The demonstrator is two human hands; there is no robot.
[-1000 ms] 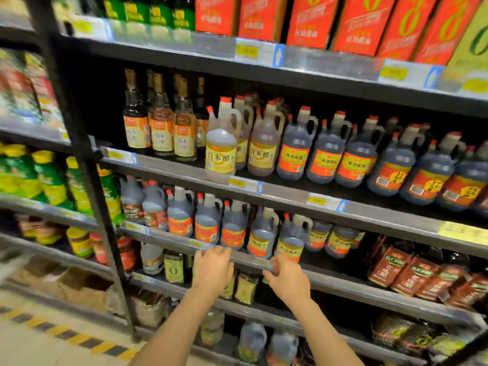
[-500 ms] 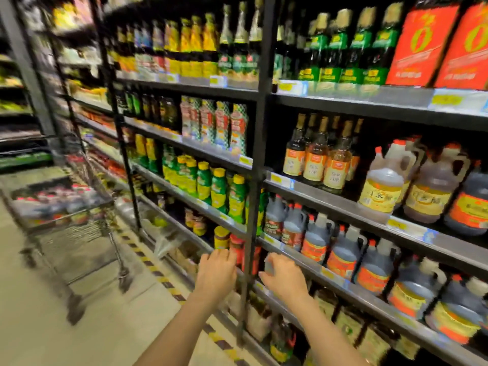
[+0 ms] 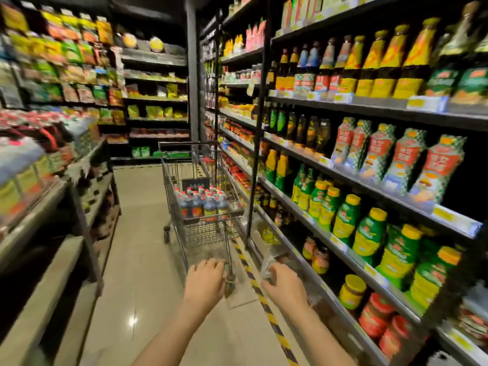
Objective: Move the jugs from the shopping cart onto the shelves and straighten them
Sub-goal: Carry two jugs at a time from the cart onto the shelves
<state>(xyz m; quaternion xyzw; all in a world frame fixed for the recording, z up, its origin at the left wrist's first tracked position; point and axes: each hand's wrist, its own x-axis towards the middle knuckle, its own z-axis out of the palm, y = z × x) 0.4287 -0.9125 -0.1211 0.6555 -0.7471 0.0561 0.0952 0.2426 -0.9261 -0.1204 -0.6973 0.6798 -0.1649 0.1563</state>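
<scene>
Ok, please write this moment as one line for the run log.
phase: heading to shopping cart | jugs: in cart | left hand: empty, no grip | right hand: empty | shelves: at right

You're looking at a dim aisle with dark gaps between shelf rows; a small glare spot sits on the floor tiles [image 3: 132, 321]. Heavy motion smear on both sides, worst on the left racks [image 3: 39, 107]; the shopping cart [image 3: 203, 207] at centre is sharpest. Wide-angle bends the right shelves [image 3: 383, 196] at the edges.

jugs [image 3: 203, 203] half hidden in cart basket [image 3: 211, 231], labels unreadable, shelf goods [image 3: 369, 233] motion-blurred
</scene>
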